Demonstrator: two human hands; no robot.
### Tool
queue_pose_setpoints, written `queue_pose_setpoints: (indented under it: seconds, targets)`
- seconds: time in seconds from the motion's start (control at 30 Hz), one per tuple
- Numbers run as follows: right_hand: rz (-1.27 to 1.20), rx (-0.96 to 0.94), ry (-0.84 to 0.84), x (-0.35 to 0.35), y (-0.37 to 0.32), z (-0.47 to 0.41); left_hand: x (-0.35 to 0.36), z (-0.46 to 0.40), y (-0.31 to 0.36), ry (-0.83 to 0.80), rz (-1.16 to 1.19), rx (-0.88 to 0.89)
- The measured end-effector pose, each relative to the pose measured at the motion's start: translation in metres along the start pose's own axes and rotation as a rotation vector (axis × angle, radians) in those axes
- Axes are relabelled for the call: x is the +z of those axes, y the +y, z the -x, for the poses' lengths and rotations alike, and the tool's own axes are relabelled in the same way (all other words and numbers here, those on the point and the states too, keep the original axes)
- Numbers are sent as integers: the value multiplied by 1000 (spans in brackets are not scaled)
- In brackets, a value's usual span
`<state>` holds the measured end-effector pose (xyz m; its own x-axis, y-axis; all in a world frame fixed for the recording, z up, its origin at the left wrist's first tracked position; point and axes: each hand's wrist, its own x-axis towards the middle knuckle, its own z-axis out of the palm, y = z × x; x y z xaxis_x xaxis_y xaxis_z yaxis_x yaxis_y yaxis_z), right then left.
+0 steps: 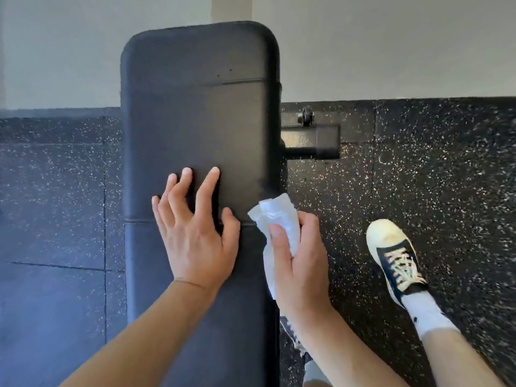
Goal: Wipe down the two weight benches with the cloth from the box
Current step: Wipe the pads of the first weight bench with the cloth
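A black padded weight bench (195, 113) runs from the bottom of the view up toward the wall. My left hand (195, 233) lies over the pad with its fingers spread and straight, near a seam in the padding. My right hand (298, 263) grips a crumpled white cloth (276, 219) at the bench's right edge. The cloth's upper end touches or hovers at that edge; which one I cannot tell. Only this one bench is in view, and no box shows.
Black speckled rubber floor tiles (418, 177) lie on both sides of the bench. The bench's metal foot bar with a small wheel (310, 135) sticks out on the right. My right foot in a dark-and-cream sneaker (391, 252) is on the floor. A pale wall (391, 46) stands behind.
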<state>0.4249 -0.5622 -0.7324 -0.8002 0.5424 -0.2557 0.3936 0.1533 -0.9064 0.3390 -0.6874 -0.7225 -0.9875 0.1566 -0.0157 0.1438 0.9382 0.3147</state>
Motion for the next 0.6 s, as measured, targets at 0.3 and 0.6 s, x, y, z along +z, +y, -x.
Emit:
queue_pose_setpoints:
  seconds: [0.3, 0.6]
  targets:
    - [-181, 176, 90, 19, -31, -92, 4, -1, -1, -2, -43, 10]
    - [-190, 230, -52, 0, -1, 5, 4, -1, 2, -3, -70, 3]
